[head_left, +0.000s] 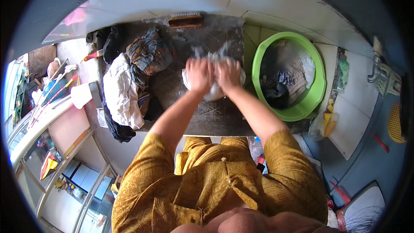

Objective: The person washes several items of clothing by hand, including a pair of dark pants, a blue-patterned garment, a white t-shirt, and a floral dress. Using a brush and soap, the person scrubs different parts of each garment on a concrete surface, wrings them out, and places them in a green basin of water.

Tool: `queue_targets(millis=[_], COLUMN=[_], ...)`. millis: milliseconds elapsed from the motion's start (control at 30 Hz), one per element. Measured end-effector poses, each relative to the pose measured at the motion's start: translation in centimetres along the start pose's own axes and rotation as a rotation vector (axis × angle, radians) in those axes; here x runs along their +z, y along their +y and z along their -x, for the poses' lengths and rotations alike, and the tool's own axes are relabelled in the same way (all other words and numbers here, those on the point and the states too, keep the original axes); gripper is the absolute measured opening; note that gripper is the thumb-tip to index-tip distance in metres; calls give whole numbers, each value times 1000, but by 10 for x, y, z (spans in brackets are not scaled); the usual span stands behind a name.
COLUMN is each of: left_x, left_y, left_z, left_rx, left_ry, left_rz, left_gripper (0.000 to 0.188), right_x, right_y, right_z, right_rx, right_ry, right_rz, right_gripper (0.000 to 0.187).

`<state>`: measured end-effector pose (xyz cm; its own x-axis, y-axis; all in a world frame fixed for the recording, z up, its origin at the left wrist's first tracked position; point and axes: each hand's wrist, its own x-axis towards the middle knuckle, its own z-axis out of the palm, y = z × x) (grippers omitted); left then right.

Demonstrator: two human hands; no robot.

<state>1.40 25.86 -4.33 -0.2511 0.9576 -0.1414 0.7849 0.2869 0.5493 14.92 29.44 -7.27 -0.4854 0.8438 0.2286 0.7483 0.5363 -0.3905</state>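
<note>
Your left hand point(199, 74) and right hand point(227, 74) press white cloth point(213, 92); fingers bunched, grip can't tell. Yellow packet point(330, 121) right of fingers: any print too small.

1. Standing at the near edge of the slab point(214, 121).
2. Resting the left hand point(199, 74) and the right hand point(227, 73) side by side on a cloth point(214, 91).
3. Having a brush point(185, 20) lying at the slab's far edge, slightly left of the cloth.
4. Having a pile of clothes point(123, 92) lying at the left end, with a bundle point(151, 51) touching its far right side.
5. Having a basin point(318, 92) sitting right of the hands, with laundry point(293, 77) lying in it.
6. Having a tap point(379, 75) sitting farther right.
</note>
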Motion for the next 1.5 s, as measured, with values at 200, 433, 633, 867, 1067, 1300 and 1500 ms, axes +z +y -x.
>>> queue_targets(millis=[200,433,633,867,1067,1300,1500], left_x=[4,24,5,5,26,20,27], left_y=[6,-3,2,14,0,18,-4], left_z=[-30,111,-44,61,6,-17,79], left_rx=[-139,183,-30,-117,119,-224,95], left_ry=[146,249,215,209,194,101,144], left_rz=[-191,238,10,256,84,-55,227], left_gripper=[32,25,23,30,30,37,30], right_x=[0,-40,14,-56,-18,-40,-40], right_y=[4,-19,8,-19,12,4,-9], right_z=[-45,68,-51,16,-16,-35,51], right_rx=[163,-31,280,218,57,231,-31], right_ry=[-67,-88,-149,9,-4,-27,-11], right_rz=[0,-321,-249,-361,-138,-258,-328], right_gripper=[21,22,21,27,14,25,19])
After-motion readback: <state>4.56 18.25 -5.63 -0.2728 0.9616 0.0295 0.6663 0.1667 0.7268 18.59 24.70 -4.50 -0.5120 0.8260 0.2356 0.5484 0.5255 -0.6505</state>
